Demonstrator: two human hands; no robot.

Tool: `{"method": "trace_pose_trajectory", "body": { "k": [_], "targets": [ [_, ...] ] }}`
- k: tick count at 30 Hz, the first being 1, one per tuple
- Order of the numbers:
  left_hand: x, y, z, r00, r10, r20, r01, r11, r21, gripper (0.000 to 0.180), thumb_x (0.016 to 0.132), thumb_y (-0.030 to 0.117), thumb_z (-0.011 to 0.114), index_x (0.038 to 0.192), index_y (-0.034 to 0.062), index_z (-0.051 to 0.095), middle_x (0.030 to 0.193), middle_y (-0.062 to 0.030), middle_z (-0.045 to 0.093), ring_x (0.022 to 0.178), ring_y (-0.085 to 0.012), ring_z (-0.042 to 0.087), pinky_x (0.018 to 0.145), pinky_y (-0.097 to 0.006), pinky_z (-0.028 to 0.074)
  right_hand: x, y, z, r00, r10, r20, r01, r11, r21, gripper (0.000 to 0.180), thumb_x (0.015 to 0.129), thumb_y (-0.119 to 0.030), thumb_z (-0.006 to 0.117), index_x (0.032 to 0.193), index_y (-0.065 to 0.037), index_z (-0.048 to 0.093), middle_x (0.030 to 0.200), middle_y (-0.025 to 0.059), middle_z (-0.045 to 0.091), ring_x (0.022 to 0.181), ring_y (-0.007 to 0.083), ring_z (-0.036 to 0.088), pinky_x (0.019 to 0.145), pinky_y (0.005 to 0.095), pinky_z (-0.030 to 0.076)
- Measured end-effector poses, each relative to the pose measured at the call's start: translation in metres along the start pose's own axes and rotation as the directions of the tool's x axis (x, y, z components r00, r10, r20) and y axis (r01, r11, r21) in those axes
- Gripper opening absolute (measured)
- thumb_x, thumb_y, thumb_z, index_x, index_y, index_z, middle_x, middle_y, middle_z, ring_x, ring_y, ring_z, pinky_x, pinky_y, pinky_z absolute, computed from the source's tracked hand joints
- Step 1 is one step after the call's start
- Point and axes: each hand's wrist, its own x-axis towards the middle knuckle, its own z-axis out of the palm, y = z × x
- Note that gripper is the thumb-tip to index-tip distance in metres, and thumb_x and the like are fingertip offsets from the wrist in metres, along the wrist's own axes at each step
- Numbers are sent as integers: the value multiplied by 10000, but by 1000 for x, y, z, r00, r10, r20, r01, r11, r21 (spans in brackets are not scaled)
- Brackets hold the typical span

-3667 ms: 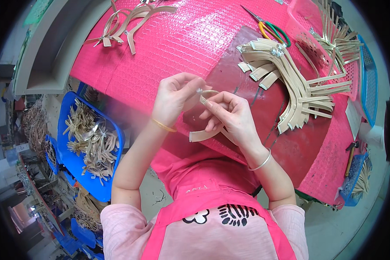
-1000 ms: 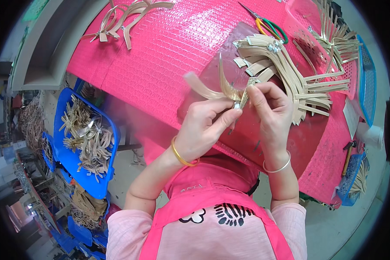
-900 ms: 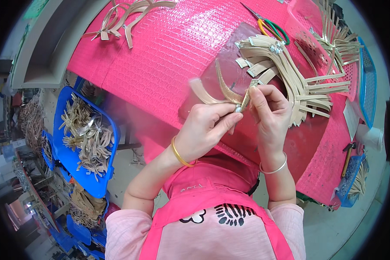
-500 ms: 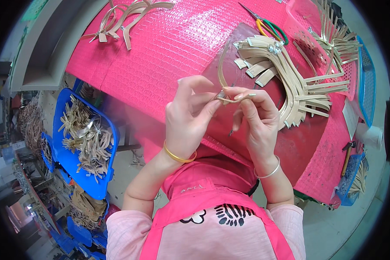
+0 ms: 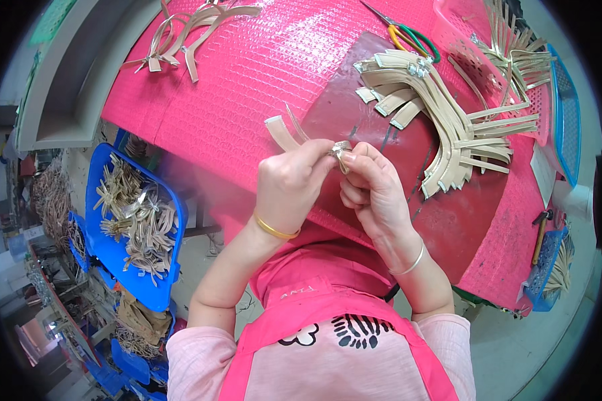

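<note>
My left hand [image 5: 289, 186] is closed on a beige strap piece [image 5: 281, 135], its wide end and a thinner strip sticking out beyond the knuckles. At the fingertips, a small shiny silvery part [image 5: 341, 148] shows on the folded strap. My right hand [image 5: 376, 188] pinches the strap just beside that part, thumb and fingers pressed together. Both hands meet above the near edge of a dark red mat [image 5: 461, 234]. On the mat, to the right, lies a fanned stack of beige straps [image 5: 448, 134] with a jewelled ornament [image 5: 419, 67] at its far end.
Green-and-yellow-handled scissors [image 5: 408, 39] lie beyond the stack. A pink basket [image 5: 465, 40] with straps stands at far right, a hammer [image 5: 540, 237] at the right edge. More straps [image 5: 187, 50] lie far left on the pink table cover [image 5: 247, 73]. A blue bin [image 5: 170, 267] holds strap bundles.
The strap that arched up past my fingers has been turned, and its ends now stick out over my left hand. My right hand has shifted slightly left and its fingers have curled in.
</note>
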Motion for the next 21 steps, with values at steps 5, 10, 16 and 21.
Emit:
{"method": "trace_pose_trajectory", "body": {
  "k": [5, 10, 16, 21],
  "targets": [
    [-4, 3, 5, 996, 85, -16, -84, 991, 100, 93, 698, 49, 610, 778, 50, 562, 619, -104, 563, 534, -242, 569, 461, -328, 434, 11, 11, 3, 941, -320, -112, 274, 911, -309, 177, 779, -192, 609, 743, -60, 497, 583, -51, 388, 481, 23, 315, 425, 173, 228],
    [0, -8, -2, 980, 189, 62, -195, 976, 100, 110, 690, 48, 625, 788, 34, 578, 623, -112, 564, 539, -238, 570, 466, -314, 429, 37, -23, -5, 979, -133, 154, 199, 792, -577, 173, 732, -162, 650, 709, -2, 590, 649, -20, 498, 643, 63, 490, 583, 180, 382],
    [-2, -12, -9, 999, 17, -37, -10, 979, 204, 306, 738, 78, 553, 1044, 69, 545, 681, -75, 581, 597, -178, 570, 545, -291, 432, 93, -25, 5, 983, -169, 68, 175, 765, -620, 143, 747, -152, 638, 697, -42, 561, 604, -19, 522, 529, 32, 449, 475, 180, 330],
    [35, -31, -23, 872, 479, 103, -443, 680, 585, 237, 691, 132, 545, 924, 117, 582, 769, -27, 569, 780, -141, 551, 717, -332, 377, 119, -38, 24, 991, -20, 132, 111, 675, -729, 189, 801, -220, 579, 809, -31, 588, 650, -40, 506, 532, 20, 388, 492, 152, 322]
  ]
}}
